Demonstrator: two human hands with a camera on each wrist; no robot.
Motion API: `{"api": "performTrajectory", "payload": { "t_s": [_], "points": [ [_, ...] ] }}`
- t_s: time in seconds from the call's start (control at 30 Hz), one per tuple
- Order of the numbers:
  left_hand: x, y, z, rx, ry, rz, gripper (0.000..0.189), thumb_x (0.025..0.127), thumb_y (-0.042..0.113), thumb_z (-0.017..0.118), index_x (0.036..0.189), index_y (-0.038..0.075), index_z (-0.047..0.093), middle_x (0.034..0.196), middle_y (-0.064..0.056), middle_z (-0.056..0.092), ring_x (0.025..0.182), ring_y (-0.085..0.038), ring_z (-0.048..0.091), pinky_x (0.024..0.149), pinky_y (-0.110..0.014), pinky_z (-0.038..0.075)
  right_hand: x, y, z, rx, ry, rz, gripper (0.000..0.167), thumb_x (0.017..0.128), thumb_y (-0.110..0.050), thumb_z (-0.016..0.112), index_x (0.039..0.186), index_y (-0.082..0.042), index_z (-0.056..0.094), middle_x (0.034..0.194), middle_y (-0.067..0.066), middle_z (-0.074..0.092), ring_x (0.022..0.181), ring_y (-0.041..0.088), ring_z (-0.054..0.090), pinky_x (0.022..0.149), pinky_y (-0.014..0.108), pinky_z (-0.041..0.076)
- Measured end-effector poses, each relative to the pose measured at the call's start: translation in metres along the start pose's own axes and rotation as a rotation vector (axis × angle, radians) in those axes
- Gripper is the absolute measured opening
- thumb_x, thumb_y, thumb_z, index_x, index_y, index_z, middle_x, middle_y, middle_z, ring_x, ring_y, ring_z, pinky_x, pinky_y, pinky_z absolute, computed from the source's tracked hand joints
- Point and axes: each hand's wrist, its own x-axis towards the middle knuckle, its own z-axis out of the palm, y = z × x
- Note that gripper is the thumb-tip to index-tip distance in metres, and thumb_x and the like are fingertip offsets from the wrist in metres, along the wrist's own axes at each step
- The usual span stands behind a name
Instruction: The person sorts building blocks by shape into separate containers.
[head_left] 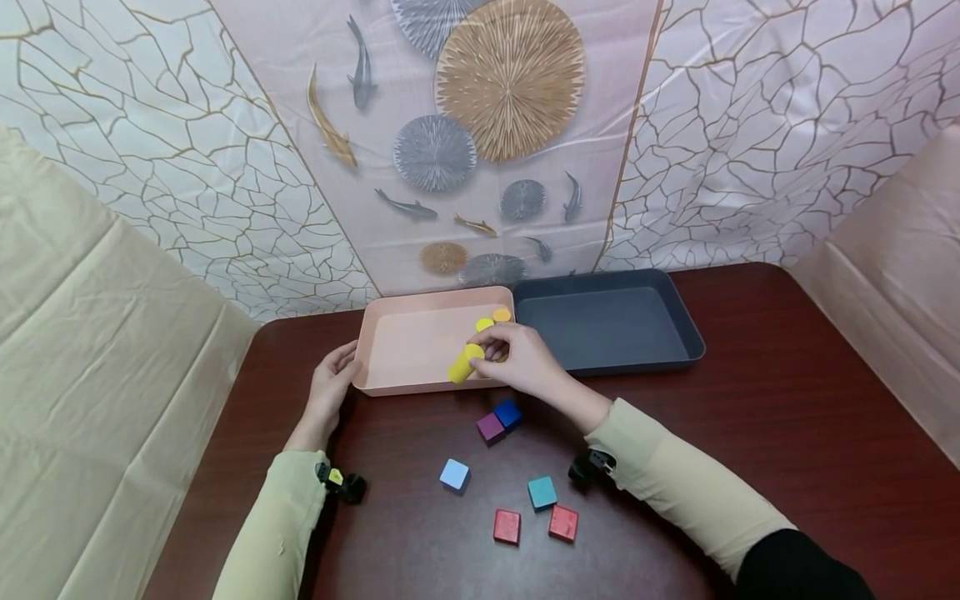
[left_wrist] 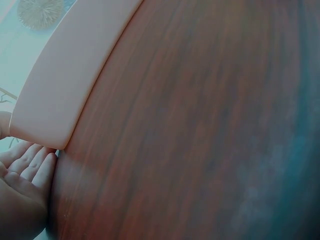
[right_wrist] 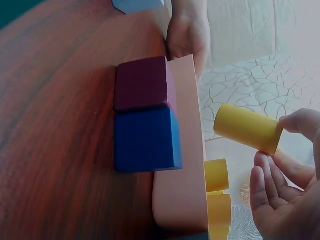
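Observation:
My right hand (head_left: 521,358) pinches a yellow cylinder (right_wrist: 247,128) between thumb and fingers, tilted, over the front right part of the pink tray (head_left: 412,346). Behind the hand, a yellow cylinder (head_left: 485,323) and an orange cylinder (head_left: 502,315) stand in that tray's right end; the hand hides part of this group. At the tray's left end, my left hand (head_left: 330,385) rests against the outer wall. In the left wrist view its fingers (left_wrist: 42,172) lie fairly straight by the tray's corner, with the thumb at the rim.
A dark grey tray (head_left: 607,325) adjoins the pink one on the right. In front lie a purple cube (head_left: 491,428) touching a blue cube (head_left: 508,413), a light blue cube (head_left: 454,475), a teal cube (head_left: 542,492) and two red cubes, one left (head_left: 507,527), one right (head_left: 563,523).

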Motion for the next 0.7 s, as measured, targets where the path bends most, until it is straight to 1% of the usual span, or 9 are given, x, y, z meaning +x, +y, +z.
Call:
{"api": "performTrajectory", "payload": {
  "t_s": [0.13, 0.33, 0.53, 0.7],
  "points": [
    [0.0, 0.0, 0.0, -0.007, 0.007, 0.001, 0.052, 0.114, 0.014, 0.045, 0.163, 0.0, 0.036, 0.167, -0.024, 0.041, 0.152, -0.033, 0.044, 0.091, -0.003, 0.045, 0.005, 0.0, 0.001, -0.008, 0.005, -0.002, 0.027, 0.09, -0.011, 0.083, 0.115, 0.0, 0.078, 0.097, 0.014, 0.074, 0.089, 0.025, 0.068, 0.076, 0.02, 0.054],
    [0.0, 0.001, 0.0, -0.024, 0.0, -0.006, 0.053, 0.113, 0.014, 0.047, 0.163, -0.001, 0.036, 0.167, -0.025, 0.04, 0.153, -0.034, 0.043, 0.09, -0.003, 0.045, 0.014, 0.003, 0.004, -0.011, 0.018, -0.015, 0.024, 0.09, -0.012, 0.083, 0.111, -0.002, 0.08, 0.097, 0.012, 0.074, 0.086, 0.021, 0.066, 0.076, 0.023, 0.055],
    [-0.002, 0.002, 0.0, -0.021, -0.008, -0.014, 0.054, 0.113, 0.014, 0.048, 0.164, 0.0, 0.035, 0.168, -0.025, 0.039, 0.154, -0.034, 0.042, 0.09, -0.003, 0.044, 0.019, 0.004, 0.006, -0.042, 0.021, 0.001, 0.024, 0.089, -0.013, 0.084, 0.111, -0.003, 0.08, 0.099, 0.011, 0.074, 0.085, 0.019, 0.066, 0.076, 0.021, 0.054],
    [0.0, 0.001, 0.0, -0.007, 0.003, -0.004, 0.053, 0.113, 0.014, 0.047, 0.163, 0.0, 0.037, 0.167, -0.024, 0.041, 0.153, -0.034, 0.043, 0.092, -0.004, 0.044, 0.022, 0.006, 0.008, -0.059, 0.012, 0.011, 0.025, 0.09, -0.014, 0.084, 0.112, -0.004, 0.08, 0.1, 0.011, 0.075, 0.086, 0.02, 0.068, 0.077, 0.023, 0.056]
  ]
}}
